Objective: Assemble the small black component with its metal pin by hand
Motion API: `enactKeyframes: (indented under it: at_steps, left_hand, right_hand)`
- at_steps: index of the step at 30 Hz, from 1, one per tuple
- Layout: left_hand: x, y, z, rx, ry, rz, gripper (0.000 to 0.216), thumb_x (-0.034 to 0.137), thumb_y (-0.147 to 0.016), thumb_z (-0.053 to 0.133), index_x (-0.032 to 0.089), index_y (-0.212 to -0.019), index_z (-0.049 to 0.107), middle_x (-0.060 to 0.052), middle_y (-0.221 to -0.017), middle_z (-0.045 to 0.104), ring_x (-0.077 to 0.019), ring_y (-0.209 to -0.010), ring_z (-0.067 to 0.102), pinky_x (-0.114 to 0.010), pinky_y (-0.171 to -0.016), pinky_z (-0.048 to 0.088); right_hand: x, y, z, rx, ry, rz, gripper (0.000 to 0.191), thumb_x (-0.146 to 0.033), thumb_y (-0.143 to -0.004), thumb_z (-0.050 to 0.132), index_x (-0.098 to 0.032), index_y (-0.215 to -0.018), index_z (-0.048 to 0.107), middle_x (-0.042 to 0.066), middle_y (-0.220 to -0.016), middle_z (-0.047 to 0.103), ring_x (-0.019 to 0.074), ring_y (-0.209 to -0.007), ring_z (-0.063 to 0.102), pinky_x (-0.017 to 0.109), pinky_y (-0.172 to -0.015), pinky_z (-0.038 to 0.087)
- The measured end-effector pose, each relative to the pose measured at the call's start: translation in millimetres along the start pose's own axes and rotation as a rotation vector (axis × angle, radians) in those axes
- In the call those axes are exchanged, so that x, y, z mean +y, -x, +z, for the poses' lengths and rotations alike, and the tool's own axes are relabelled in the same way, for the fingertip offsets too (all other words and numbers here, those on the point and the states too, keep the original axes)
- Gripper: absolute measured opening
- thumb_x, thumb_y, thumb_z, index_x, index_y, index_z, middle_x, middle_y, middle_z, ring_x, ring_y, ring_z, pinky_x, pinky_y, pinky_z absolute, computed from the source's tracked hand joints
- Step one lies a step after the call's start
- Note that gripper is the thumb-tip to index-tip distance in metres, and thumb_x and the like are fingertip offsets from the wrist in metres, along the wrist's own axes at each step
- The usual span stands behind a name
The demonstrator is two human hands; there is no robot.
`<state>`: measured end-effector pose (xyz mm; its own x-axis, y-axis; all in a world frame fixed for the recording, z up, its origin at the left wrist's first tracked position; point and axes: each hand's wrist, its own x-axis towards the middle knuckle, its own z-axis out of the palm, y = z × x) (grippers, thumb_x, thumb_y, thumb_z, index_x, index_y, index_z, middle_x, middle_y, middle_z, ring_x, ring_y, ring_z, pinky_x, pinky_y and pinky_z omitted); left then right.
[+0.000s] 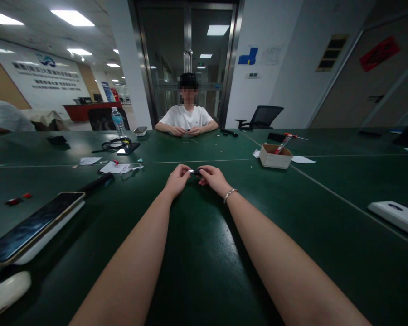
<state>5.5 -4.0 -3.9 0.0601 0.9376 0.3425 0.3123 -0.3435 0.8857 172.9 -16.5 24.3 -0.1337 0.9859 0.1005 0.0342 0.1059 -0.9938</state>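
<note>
Over the green table [197, 253], a small black piece with a shiny silver end [196, 172] spans the gap between my two hands. My left hand [177, 181] pinches it at the silver end. On the dark end, the thumb and fingers of my right hand [216, 179] are closed; a bracelet [230, 194] circles that wrist. Fingers cover part of the piece, so I cannot tell its exact kind. Both forearms reach forward across the tabletop.
Left lie a phone [37, 226], a white mouse-like object [8, 294], crumpled paper [115, 167] and a black cable [114, 144] near a bottle [118, 122]. Right are a small box [275, 156] and a white device [399, 215]. A person [187, 115] sits opposite.
</note>
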Motion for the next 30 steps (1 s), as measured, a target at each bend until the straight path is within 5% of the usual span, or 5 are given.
enactKeyframes:
  at_steps: [7, 15, 23, 30]
  left_hand:
    - [6, 2, -2, 0.051, -0.1, 0.02, 0.017, 0.03, -0.082, 0.057, 0.019, -0.093, 0.064, -0.003, -0.088, 0.065, -0.0152, -0.081, 0.059, -0.03, -0.078, 0.046]
    - [10, 4, 0, -0.038, -0.058, -0.068, 0.022, 0.027, -0.087, 0.044, 0.021, -0.097, 0.063, 0.001, -0.069, 0.056, -0.0126, -0.065, 0.052, -0.025, -0.062, 0.04]
    - [16, 0, -1, 0.125, 0.051, -0.196, 0.016, 0.021, -0.088, 0.042, 0.018, -0.089, 0.057, 0.0, -0.073, 0.056, -0.0102, -0.06, 0.049, -0.022, -0.058, 0.039]
    - [13, 4, 0, 0.057, -0.094, -0.177, 0.018, 0.03, -0.089, 0.044, 0.02, -0.095, 0.059, -0.001, -0.074, 0.06, -0.013, -0.062, 0.054, -0.025, -0.058, 0.039]
  right_hand:
    - [0, 1, -1, -0.013, -0.001, 0.008, 0.014, -0.008, -0.089, 0.053, -0.013, -0.099, 0.062, 0.002, -0.073, 0.066, 0.0068, -0.045, 0.061, 0.016, -0.044, 0.05]
    - [1, 1, 0, -0.056, 0.005, -0.018, 0.014, -0.007, -0.087, 0.055, -0.013, -0.095, 0.064, 0.0, -0.069, 0.065, 0.0062, -0.046, 0.06, 0.015, -0.044, 0.048]
    - [2, 0, -5, -0.002, -0.08, 0.011, 0.016, -0.008, -0.089, 0.05, -0.013, -0.099, 0.062, 0.0, -0.07, 0.066, 0.0062, -0.046, 0.06, 0.017, -0.046, 0.051]
    - [2, 3, -3, -0.112, 0.005, -0.068, 0.015, -0.012, -0.081, 0.064, -0.015, -0.096, 0.066, -0.002, -0.064, 0.064, 0.0059, -0.048, 0.059, 0.015, -0.046, 0.049]
